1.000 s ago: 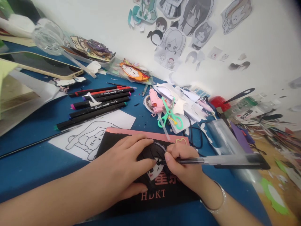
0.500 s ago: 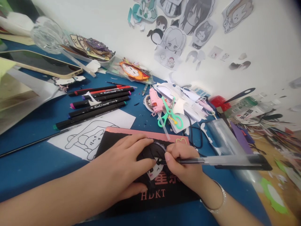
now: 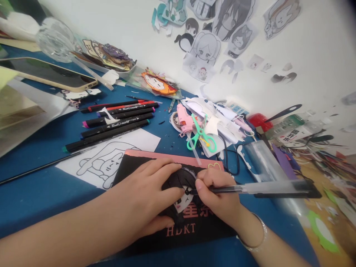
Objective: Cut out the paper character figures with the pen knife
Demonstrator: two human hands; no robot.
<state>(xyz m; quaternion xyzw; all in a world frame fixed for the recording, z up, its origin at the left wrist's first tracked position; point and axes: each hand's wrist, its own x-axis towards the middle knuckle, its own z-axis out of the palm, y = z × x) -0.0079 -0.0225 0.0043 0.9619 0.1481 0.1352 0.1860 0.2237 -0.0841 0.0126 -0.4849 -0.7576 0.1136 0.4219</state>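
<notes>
A paper cutout of a chibi character with black hair and a pale face point(image 3: 184, 202) rests on a black box point(image 3: 150, 241) with pink lettering. My left hand point(image 3: 147, 193) bears down on the cutout, its fingers curved over the hair and face and its thumb at the lower edge. In my right hand point(image 3: 218, 191) a gel pen point(image 3: 250, 188) with a clear barrel is gripped near the tip. The pen's dark point meets the eye on the face. My left fingers cover part of the cutout.
Black markers point(image 3: 111, 128) lie on the blue table by a line drawing point(image 3: 105, 163). Green scissors point(image 3: 200, 135), a pink glue gun point(image 3: 185, 118) and paper scraps point(image 3: 214, 115) are beyond the box. A phone point(image 3: 47, 74) is at left, a plastic bottle point(image 3: 294, 131) at right.
The pen's rear end has swung slightly upward in the picture. Both hands keep their places, with the cutout still under the left fingers.
</notes>
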